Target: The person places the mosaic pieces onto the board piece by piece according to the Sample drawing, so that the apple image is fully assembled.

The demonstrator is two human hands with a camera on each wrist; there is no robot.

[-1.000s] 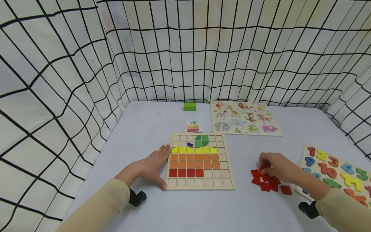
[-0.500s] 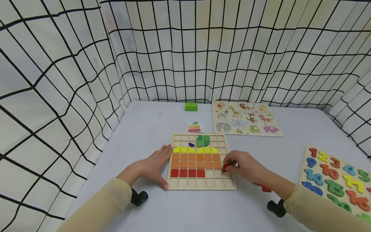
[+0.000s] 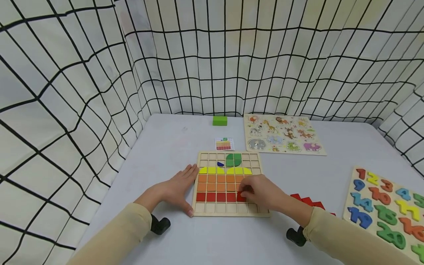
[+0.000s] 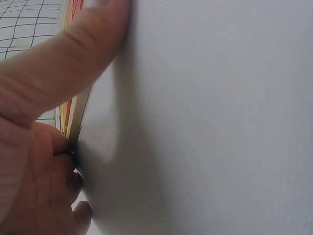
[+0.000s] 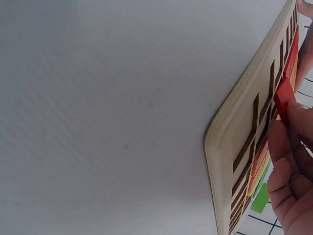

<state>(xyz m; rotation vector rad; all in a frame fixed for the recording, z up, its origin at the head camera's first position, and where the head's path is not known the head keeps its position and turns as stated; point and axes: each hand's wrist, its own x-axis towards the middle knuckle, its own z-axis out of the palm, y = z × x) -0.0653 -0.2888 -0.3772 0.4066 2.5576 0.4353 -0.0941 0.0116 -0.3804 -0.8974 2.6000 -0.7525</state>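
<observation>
A wooden grid board (image 3: 228,209) lies on the table, its cells partly filled with green, blue, yellow, orange and red pieces. My right hand (image 3: 265,191) pinches a red square tile (image 3: 240,197) between thumb and fingers over the red row, just right of the red tiles seated there. In the right wrist view that red tile (image 5: 283,97) is tilted above the grid. My left hand (image 3: 177,187) rests with spread, straight fingers along the board's left edge, the thumb (image 4: 73,58) near its front corner.
Several loose red tiles (image 3: 307,201) lie to the right, partly behind my right forearm. A small picture card (image 3: 224,144) and a green block (image 3: 220,120) lie beyond the board. An animal puzzle (image 3: 285,134) and a number puzzle (image 3: 387,209) are on the right. Black netting surrounds the table.
My right hand has taken a red tile from the loose pile and carried it left to the fifth column of the red row. The left hand stays at the board's edge.
</observation>
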